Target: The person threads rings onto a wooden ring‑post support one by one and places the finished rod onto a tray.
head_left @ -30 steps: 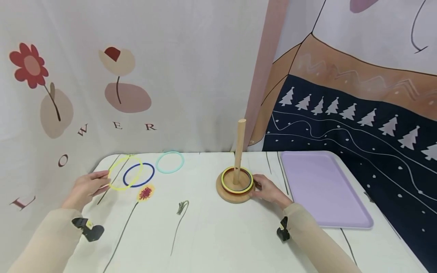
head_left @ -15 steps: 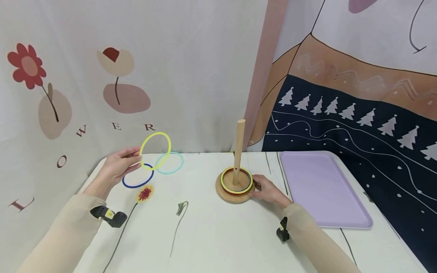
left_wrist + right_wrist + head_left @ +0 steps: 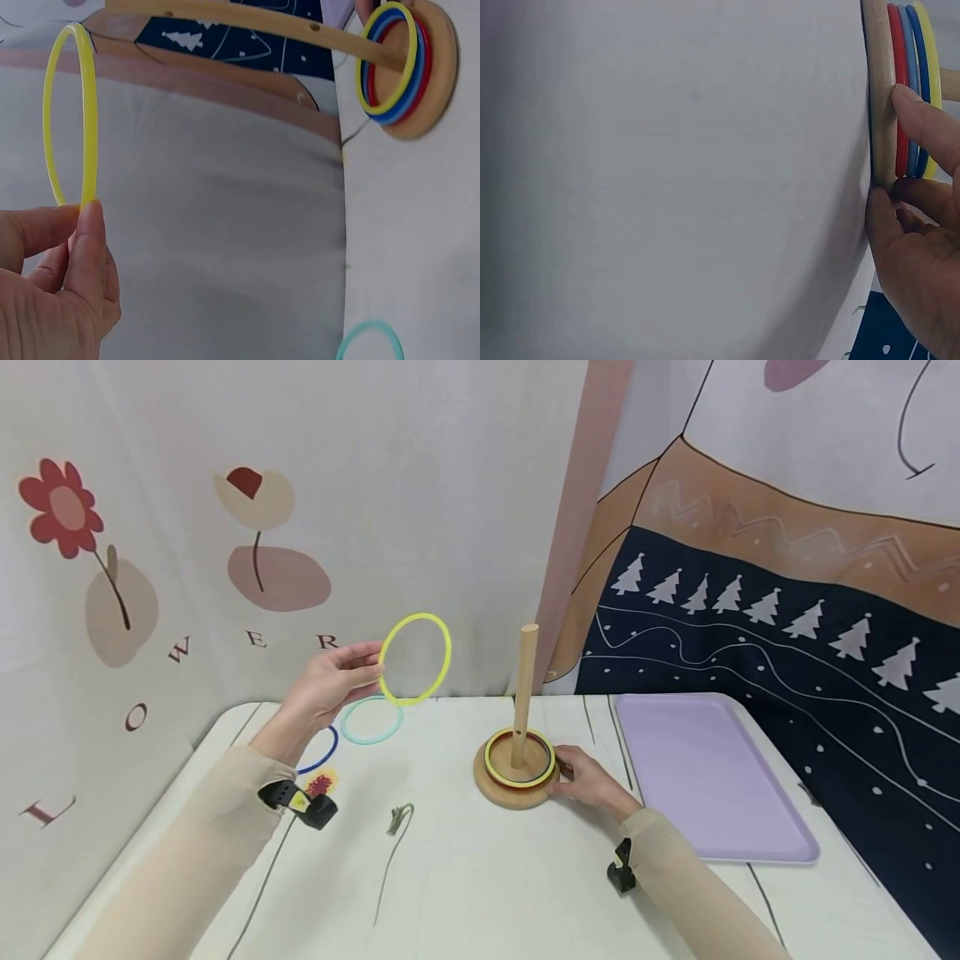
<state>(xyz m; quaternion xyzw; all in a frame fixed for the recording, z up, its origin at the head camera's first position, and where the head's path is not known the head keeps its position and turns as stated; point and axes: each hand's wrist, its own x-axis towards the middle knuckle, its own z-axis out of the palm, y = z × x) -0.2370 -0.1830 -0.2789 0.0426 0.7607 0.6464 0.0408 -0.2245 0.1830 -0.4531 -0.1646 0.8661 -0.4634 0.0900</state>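
My left hand (image 3: 326, 685) pinches a yellow ring (image 3: 448, 652) at its left edge and holds it up on edge, above the table's back edge in the head view. In the left wrist view the thumb and fingertips grip the lower end of the ring. To the right stands an upright wooden peg (image 3: 524, 693) on a round wooden base (image 3: 517, 800). Stacked round the peg's foot are a red ring (image 3: 901, 67), blue rings and a yellow ring on top. My right hand (image 3: 592, 781) holds the base's right edge, its thumb beside the stacked rings.
A teal ring (image 3: 372, 742) lies flat at the table's back left. Near it a dark blue ring (image 3: 335, 745) is partly hidden by my left hand. A purple tray (image 3: 712, 777) stands at the right. Printed cloth walls rise behind the table.
My left hand has carried the yellow ring up and right, from over the dark blue ring towards the peg. My right hand has stayed at the base.
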